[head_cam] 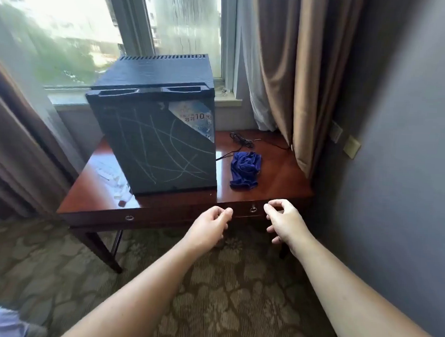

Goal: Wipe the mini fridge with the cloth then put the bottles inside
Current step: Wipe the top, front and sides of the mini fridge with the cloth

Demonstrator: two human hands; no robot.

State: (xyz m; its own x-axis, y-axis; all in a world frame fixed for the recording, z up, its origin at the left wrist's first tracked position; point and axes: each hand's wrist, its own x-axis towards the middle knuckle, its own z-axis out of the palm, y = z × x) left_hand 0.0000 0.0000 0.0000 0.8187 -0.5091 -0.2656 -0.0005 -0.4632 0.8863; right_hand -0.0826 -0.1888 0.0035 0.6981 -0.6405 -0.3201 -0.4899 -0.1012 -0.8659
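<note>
Polished wood of our table [279,181] carries the shut mini fridge [156,137], streaked door facing us for wiping. At its three o'clock the cloth [244,170] lies bunched within reach; blurred bottles [119,189] lie at nine o'clock. Our left grip [211,224] and right grip [281,222] hover empty, loosely curled.

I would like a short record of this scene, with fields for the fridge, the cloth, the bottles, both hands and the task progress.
fridge: mini fridge on the table, door closed, pale scribbles on it
cloth: blue cloth, crumpled on the table, right of the fridge
bottles: bottles lying left of the fridge, blurred
hands: left hand and right hand before the table edge, holding nothing
progress: wiping not yet begun
</note>
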